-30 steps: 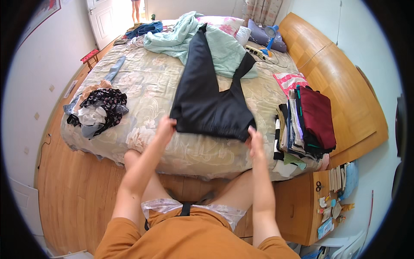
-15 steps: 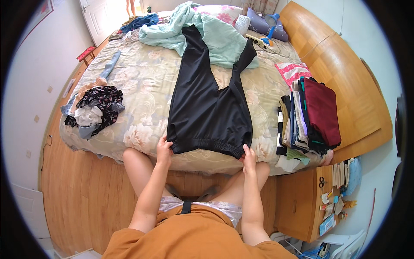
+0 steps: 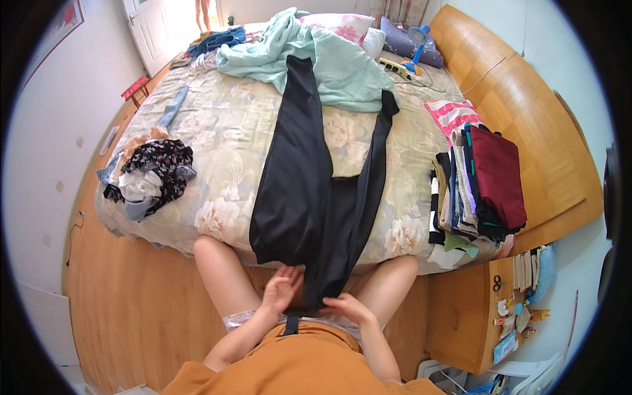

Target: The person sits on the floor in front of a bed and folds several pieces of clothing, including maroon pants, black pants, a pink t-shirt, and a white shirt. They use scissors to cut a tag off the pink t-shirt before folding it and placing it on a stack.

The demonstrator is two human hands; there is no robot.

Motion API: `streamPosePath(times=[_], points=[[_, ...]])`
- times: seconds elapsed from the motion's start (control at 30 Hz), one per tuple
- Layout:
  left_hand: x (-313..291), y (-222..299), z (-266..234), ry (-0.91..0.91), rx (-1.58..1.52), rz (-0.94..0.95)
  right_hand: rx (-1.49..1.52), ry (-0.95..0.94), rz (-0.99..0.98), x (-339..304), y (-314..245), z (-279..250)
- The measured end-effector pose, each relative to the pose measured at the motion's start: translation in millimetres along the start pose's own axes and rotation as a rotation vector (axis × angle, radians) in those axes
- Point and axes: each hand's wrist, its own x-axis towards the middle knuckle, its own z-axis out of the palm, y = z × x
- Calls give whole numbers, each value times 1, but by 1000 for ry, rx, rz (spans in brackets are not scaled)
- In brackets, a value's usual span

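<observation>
A pair of black trousers (image 3: 289, 171) stretches along the bed, both legs pointing away from me. Its waist end hangs over the near edge, drawn toward my lap and bunched into folds. My right hand (image 3: 347, 308) pinches the waistband at its right side. Beside the left part of the waistband is my left hand (image 3: 282, 291), its fingers loosely extended and touching the cloth's edge. Part of the waistband between the hands is in shadow and hard to make out.
A stack of folded clothes (image 3: 497, 178) stands on the bed's right side, a crumpled clothes pile (image 3: 148, 178) on its left. Beyond the trousers lie a mint-green blanket (image 3: 342, 79) and a blue desk fan (image 3: 416, 46). A wooden cabinet (image 3: 454, 316) adjoins the bed. Someone's legs (image 3: 203, 14) show in the doorway.
Both hands have pulled the trousers toward me and come closer together. The waistband, spread wide before, is now bunched, and the right leg has folded inward. The left hand has loosened its grip.
</observation>
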Motion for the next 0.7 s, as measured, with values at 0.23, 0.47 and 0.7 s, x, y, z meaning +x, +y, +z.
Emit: streamPosePath(times=[0.23, 0.47, 0.7], points=[[44, -22, 0, 156, 89, -108, -273, 266, -294, 29, -17, -13], [26, -21, 18, 181, 398, -30, -358, 800, -750, 16, -72, -36], [5, 7, 55, 42, 160, 213, -472, 951, -875, 32, -121, -30]])
